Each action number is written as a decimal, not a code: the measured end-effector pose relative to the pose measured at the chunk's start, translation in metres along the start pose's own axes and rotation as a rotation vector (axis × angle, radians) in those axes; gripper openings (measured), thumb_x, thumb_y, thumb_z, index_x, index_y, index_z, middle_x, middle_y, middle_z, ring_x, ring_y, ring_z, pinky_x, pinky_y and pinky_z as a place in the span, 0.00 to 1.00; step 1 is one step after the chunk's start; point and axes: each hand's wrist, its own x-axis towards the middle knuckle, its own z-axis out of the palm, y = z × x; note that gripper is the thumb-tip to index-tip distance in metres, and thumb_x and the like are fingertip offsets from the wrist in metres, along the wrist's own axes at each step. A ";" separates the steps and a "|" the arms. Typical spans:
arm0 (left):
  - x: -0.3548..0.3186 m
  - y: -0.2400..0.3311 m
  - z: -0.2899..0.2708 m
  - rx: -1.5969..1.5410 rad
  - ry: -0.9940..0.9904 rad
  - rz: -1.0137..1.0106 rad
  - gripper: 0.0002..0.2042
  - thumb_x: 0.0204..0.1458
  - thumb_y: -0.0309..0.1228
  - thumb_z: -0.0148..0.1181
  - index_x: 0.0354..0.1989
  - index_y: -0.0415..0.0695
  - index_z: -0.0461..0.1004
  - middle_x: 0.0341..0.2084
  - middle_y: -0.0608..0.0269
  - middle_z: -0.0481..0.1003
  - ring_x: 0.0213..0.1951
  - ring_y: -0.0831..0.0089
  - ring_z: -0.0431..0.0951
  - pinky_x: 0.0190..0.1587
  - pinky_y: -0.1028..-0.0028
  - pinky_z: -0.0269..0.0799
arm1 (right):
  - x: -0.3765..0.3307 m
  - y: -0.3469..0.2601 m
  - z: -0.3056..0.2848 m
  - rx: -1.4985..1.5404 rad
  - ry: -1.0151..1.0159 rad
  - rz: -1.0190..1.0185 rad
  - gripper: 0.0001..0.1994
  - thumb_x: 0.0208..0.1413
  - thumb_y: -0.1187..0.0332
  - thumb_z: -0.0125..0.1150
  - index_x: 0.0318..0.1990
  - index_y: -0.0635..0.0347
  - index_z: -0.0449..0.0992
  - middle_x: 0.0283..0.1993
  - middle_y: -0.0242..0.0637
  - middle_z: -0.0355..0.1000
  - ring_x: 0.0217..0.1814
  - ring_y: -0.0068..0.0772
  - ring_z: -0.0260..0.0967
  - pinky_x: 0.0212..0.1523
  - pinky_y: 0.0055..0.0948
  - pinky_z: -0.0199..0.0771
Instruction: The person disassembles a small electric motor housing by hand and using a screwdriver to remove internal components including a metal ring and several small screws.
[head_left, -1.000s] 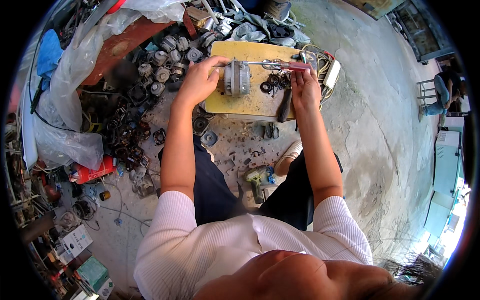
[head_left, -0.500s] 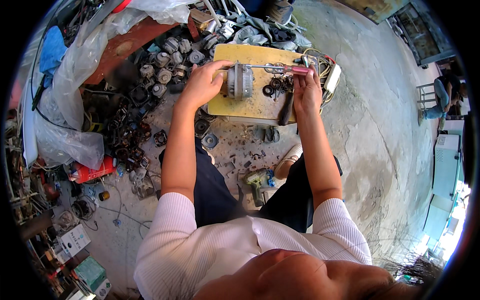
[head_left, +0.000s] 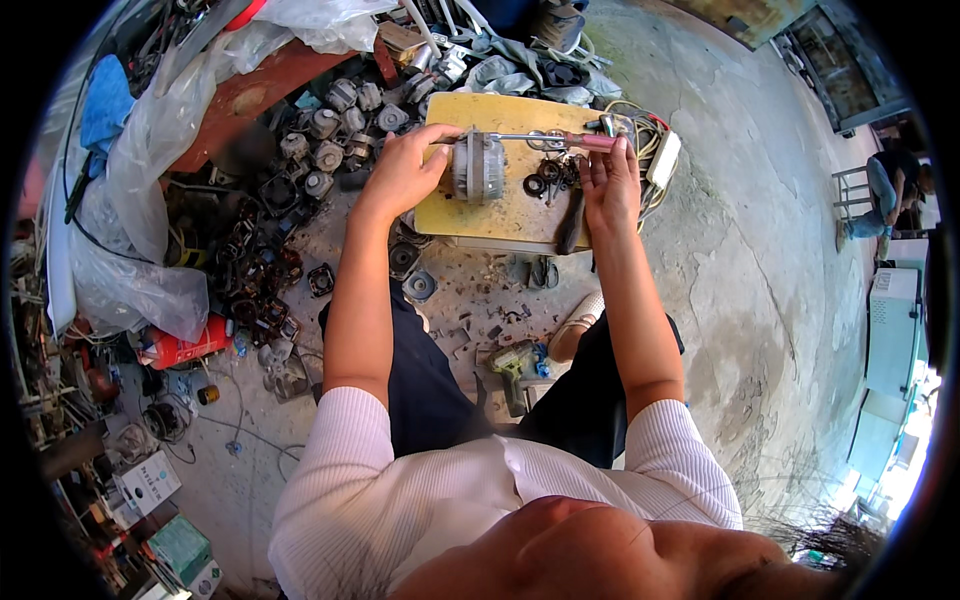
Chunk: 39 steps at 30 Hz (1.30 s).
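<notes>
A round grey metal motor (head_left: pixel 479 172) stands on its side on the yellow tabletop (head_left: pixel 520 222). My left hand (head_left: pixel 408 172) grips it from the left, thumb and fingers around its near and upper edge. My right hand (head_left: pixel 610 190) holds a screwdriver (head_left: pixel 594 142) by its reddish see-through handle, between thumb and fingers. Its long metal shaft runs level to the left, and the tip meets the upper right of the motor. Beneath the shaft lie small dark rings (head_left: pixel 537 185) and other loose parts. A dark-handled tool (head_left: pixel 571 222) rests near my right wrist.
Many used motors (head_left: pixel 328 153) and dark parts are heaped left of the table. A white power strip (head_left: pixel 662 158) with cables sits at its right edge. A green power drill (head_left: pixel 513 370) lies on the floor between my legs. Another person (head_left: pixel 885 195) sits far right.
The motor has turned slightly between my left hand and the screwdriver. My right fingers have shifted and opened a little around the handle; the screwdriver stays against the motor.
</notes>
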 end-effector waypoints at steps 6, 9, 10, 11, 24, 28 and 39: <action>0.002 0.001 0.004 -0.110 0.072 -0.018 0.14 0.59 0.29 0.52 0.53 0.46 0.74 0.45 0.53 0.79 0.49 0.56 0.79 0.52 0.64 0.71 | 0.012 0.009 -0.012 0.072 -0.058 -0.044 0.12 0.66 0.65 0.54 0.54 0.53 0.68 0.50 0.37 0.72 0.53 0.32 0.71 0.58 0.38 0.72; 0.003 0.002 0.001 -0.086 0.040 0.019 0.14 0.59 0.31 0.53 0.52 0.44 0.75 0.43 0.52 0.80 0.48 0.57 0.80 0.50 0.65 0.71 | 0.018 0.011 -0.018 0.060 -0.136 -0.058 0.12 0.66 0.65 0.55 0.54 0.52 0.68 0.49 0.37 0.72 0.54 0.33 0.71 0.58 0.39 0.72; 0.003 0.001 0.001 -0.064 0.045 0.011 0.14 0.59 0.32 0.54 0.52 0.44 0.75 0.42 0.52 0.80 0.47 0.57 0.80 0.50 0.65 0.72 | 0.018 0.011 -0.019 0.055 -0.140 -0.056 0.13 0.66 0.65 0.55 0.55 0.52 0.68 0.50 0.35 0.72 0.53 0.31 0.71 0.57 0.38 0.73; 0.003 0.001 0.002 -0.043 0.049 0.004 0.14 0.60 0.34 0.54 0.51 0.44 0.76 0.42 0.52 0.80 0.47 0.57 0.80 0.49 0.65 0.72 | 0.018 0.011 -0.019 0.050 -0.144 -0.055 0.14 0.66 0.65 0.55 0.56 0.52 0.67 0.50 0.33 0.72 0.53 0.30 0.71 0.57 0.38 0.73; 0.015 -0.005 0.013 -0.174 0.106 -0.090 0.19 0.59 0.46 0.57 0.45 0.42 0.76 0.39 0.57 0.80 0.44 0.64 0.79 0.46 0.69 0.71 | 0.015 0.012 -0.016 0.060 -0.180 -0.068 0.17 0.65 0.65 0.57 0.58 0.54 0.64 0.53 0.38 0.71 0.56 0.37 0.72 0.58 0.42 0.75; 0.019 -0.009 0.016 -0.230 0.066 -0.156 0.19 0.59 0.46 0.58 0.45 0.42 0.76 0.39 0.57 0.79 0.43 0.68 0.78 0.47 0.69 0.69 | 0.007 0.006 -0.009 0.082 -0.134 -0.042 0.17 0.64 0.66 0.56 0.59 0.54 0.64 0.53 0.39 0.71 0.56 0.38 0.72 0.57 0.43 0.76; 0.032 -0.016 0.029 -0.353 0.123 -0.215 0.23 0.56 0.49 0.59 0.41 0.36 0.78 0.35 0.51 0.80 0.38 0.61 0.80 0.43 0.67 0.72 | 0.005 0.003 -0.011 0.010 -0.133 -0.038 0.17 0.66 0.64 0.55 0.60 0.53 0.65 0.52 0.38 0.72 0.54 0.37 0.73 0.54 0.41 0.78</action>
